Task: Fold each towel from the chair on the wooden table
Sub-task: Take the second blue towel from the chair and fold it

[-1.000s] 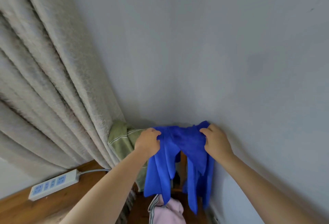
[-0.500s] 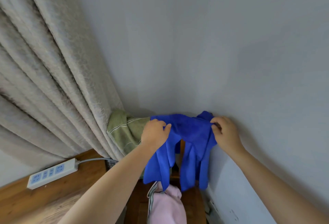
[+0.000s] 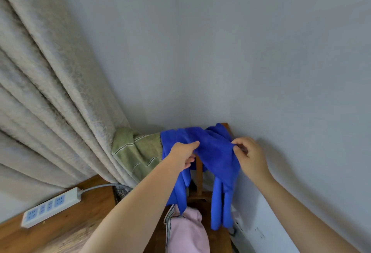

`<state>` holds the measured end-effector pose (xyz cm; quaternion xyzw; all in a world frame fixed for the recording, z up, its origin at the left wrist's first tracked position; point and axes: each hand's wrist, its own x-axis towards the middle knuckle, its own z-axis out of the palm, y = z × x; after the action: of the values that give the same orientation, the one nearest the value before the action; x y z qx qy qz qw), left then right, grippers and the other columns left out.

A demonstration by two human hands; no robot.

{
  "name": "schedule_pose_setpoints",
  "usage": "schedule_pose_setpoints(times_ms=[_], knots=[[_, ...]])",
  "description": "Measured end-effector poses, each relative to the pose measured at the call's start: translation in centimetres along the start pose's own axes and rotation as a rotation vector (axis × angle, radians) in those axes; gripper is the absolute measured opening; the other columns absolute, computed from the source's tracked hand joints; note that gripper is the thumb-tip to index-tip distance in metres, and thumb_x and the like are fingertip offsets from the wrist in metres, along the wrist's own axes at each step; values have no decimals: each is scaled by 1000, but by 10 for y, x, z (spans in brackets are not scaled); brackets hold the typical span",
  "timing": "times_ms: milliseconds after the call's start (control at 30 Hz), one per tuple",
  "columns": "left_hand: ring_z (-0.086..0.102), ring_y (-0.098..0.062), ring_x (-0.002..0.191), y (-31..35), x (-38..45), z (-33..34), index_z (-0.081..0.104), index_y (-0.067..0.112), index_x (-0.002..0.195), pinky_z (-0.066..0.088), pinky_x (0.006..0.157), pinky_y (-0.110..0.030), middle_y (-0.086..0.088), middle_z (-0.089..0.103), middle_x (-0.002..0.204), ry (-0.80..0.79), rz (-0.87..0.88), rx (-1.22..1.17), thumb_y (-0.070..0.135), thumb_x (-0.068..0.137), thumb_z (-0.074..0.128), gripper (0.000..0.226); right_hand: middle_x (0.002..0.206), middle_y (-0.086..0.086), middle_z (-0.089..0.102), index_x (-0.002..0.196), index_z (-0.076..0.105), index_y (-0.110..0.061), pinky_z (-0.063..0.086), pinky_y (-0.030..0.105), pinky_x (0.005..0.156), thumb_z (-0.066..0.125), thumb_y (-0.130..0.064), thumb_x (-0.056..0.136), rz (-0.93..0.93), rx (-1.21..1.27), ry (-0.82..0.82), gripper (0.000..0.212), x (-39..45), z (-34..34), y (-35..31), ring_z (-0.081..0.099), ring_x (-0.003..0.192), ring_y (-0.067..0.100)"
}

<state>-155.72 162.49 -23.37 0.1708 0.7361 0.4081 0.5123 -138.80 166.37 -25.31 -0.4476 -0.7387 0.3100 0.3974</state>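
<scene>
A: At the bottom of the frame, what lies nearest?
B: A pink towel on the wooden chair seat, bottom centre, and a white power strip on the wooden table at lower left.

A: And the hands, just above?
B: The left hand, centre frame, grips a bunch of the blue towel with curled fingers. The right hand, right of centre, pinches the towel's right edge between thumb and fingertips.

A: Where is that towel?
B: Draped over the chair's top rail, its ends hanging down both sides of the back.

A: Farther back?
B: A green striped towel hangs just left of the blue one, touching a beige curtain filling the left side. A grey wall stands behind.
</scene>
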Motion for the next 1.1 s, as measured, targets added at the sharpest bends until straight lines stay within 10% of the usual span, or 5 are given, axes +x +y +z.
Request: schedule_pose_setpoints(times_ms=[500, 667, 833, 1100], knots=[[42, -9, 56, 49, -24, -69, 48, 16, 62, 42, 46, -14, -1, 44, 63, 218, 453, -205, 7, 93, 48, 33, 85, 3, 56, 89, 66, 5, 42, 1, 71, 53, 7, 84, -248, 122, -82, 14, 9, 36, -32, 55, 76, 11], [42, -10, 50, 28, -26, -121, 51, 15, 62, 34, 33, -8, -1, 49, 53, 393, 396, -249, 5, 93, 49, 33, 112, 18, 62, 114, 57, 3, 39, 25, 86, 46, -8, 93, 167, 12, -111, 27, 24, 76, -14, 55, 108, 31], [44, -11, 55, 14, -22, -134, 54, 17, 63, 43, 41, -13, -2, 48, 62, 465, 369, -239, 7, 92, 52, 31, 88, 10, 46, 91, 47, -10, 38, 30, 67, 50, -8, 89, 390, 0, -16, 4, 31, 94, -1, 46, 85, 24], [48, -15, 62, 14, -12, -139, 52, 15, 58, 47, 77, -34, -3, 50, 62, 501, 351, -233, 6, 91, 52, 34, 60, 2, 45, 55, 42, -12, 35, 25, 53, 54, -14, 90, 782, 560, 81, 37, 25, 95, 3, 43, 57, 15]])
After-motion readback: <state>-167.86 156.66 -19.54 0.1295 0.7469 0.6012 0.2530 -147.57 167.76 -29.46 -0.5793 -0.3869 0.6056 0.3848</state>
